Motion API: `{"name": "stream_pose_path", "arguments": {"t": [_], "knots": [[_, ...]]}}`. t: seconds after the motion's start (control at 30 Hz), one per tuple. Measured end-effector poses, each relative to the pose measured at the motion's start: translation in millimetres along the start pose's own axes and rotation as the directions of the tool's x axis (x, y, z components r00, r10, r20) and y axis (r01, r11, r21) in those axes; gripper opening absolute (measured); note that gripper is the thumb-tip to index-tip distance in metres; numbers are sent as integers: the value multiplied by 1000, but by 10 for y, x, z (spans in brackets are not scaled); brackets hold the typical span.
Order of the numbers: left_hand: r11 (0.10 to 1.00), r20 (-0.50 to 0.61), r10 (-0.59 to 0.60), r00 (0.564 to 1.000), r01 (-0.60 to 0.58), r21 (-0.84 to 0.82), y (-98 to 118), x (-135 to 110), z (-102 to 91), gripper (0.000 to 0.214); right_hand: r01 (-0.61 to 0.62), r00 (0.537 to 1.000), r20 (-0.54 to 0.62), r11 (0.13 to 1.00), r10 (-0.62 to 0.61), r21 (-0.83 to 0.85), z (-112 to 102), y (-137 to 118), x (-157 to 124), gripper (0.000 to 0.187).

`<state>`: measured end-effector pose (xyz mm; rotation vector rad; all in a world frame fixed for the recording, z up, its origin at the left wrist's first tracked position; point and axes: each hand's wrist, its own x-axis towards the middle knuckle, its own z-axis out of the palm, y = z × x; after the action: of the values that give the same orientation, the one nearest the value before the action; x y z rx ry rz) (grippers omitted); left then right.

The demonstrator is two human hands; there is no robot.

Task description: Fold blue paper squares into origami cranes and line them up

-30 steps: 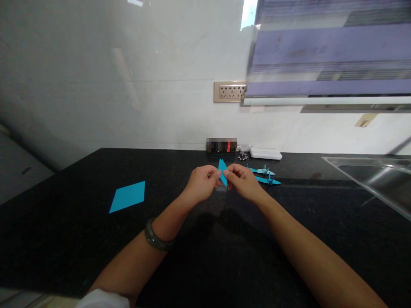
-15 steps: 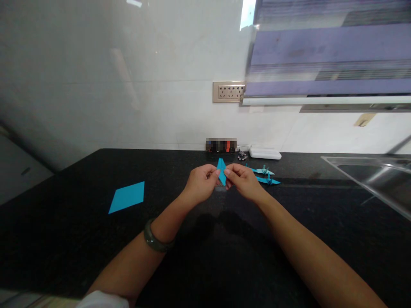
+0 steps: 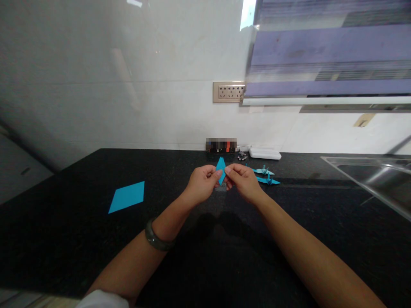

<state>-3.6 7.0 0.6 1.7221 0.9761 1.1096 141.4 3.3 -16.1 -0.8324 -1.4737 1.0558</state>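
Observation:
A blue folded origami paper (image 3: 220, 167), diamond-shaped with a split at its upper point, is held up above the dark countertop (image 3: 221, 265). My left hand (image 3: 204, 182) pinches its left side, the thumb lying across the front. At its right edge my right hand (image 3: 244, 179) grips it between thumb and fingers. Beyond my right hand lie folded paper cranes, a pale one (image 3: 264, 171) and a bluer one (image 3: 269, 181), partly hidden by that hand. A flat blue sheet of paper (image 3: 127, 197) rests on the counter to the left.
Against the white wall stand a dark box (image 3: 221, 146), a small dark cluster (image 3: 242, 156) and a white long object (image 3: 265, 153). A metal sink (image 3: 379, 171) is set in at the right. Above are a socket panel (image 3: 228, 92) and a purple blind (image 3: 321, 47).
The left thumb has shifted further across the front of the folded paper. The paper has turned slightly in my hands; both hands remain in nearly the same place.

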Motion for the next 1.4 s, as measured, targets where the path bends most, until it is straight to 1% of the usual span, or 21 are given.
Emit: {"name": "stream_pose_path", "arguments": {"t": [0.1,0.2,0.23,0.27,0.33,0.37,0.4,0.47,0.53,0.6,0.7,0.77,0.83,0.9,1.0,1.1,1.2,1.33,1.4], "knots": [[1000,-1,-5,1000,5,-31,-3,4,2,24,7,1000,-6,999,-7,-33,9,-32,-9,27],[995,-14,-40,999,39,-91,-39,23,24,23,22,997,-76,991,-32,-130,8,-56,-13,28],[994,-53,-38,998,32,-104,-52,28,33,22,25,992,-117,986,-45,-167,6,-57,-12,29],[995,-118,-19,993,7,-100,-64,31,42,22,29,985,-163,978,-64,-209,4,-53,-9,28],[997,-260,61,964,-70,-24,-77,26,57,28,37,962,-246,953,-115,-302,1,-34,-4,27],[994,-299,108,948,-103,31,-77,17,64,30,42,951,-275,936,-144,-348,2,-22,-3,26],[989,-303,143,942,-124,81,-73,7,72,30,49,942,-289,920,-172,-390,5,-12,-3,25],[983,-243,164,956,-138,121,-59,-15,87,30,70,933,-286,890,-219,-451,15,-4,-10,22],[988,-180,144,973,-131,80,-42,-26,102,32,107,932,-253,863,-261,-495,31,-19,-26,21],[993,-140,108,984,-112,-23,-34,-20,110,34,153,937,-196,843,-290,-516,47,-49,-44,22],[977,-113,34,993,-56,-204,-49,8,109,33,210,942,-120,829,-314,-518,61,-82,-57,22],[953,-123,-21,992,-18,-304,-75,28,103,32,217,943,-109,829,-315,-515,63,-76,-51,18],[924,-142,-65,988,6,-383,-105,44,98,31,185,945,-150,851,-292,-492,59,-54,-37,15],[906,-159,-79,984,4,-423,-130,54,97,30,129,945,-217,889,-244,-439,52,-32,-20,14],[905,-157,-56,986,-17,-426,-147,56,103,28,72,948,-266,930,-177,-361,43,-22,1,18],[907,-137,-63,989,-1,-421,-129,44,112,27,69,955,-254,946,-155,-316,44,-29,10,16],[916,-168,-55,984,-17,-401,-82,30,105,28,69,959,-244,956,-142,-284,53,-25,12,15],[956,-209,13,978,-73,-284,-26,24,70,37,76,961,-234,955,-147,-287,51,-9,11,17],[973,-213,43,976,-89,-211,-18,22,53,38,83,961,-226,946,-159,-312,43,-6,10,16]]}}
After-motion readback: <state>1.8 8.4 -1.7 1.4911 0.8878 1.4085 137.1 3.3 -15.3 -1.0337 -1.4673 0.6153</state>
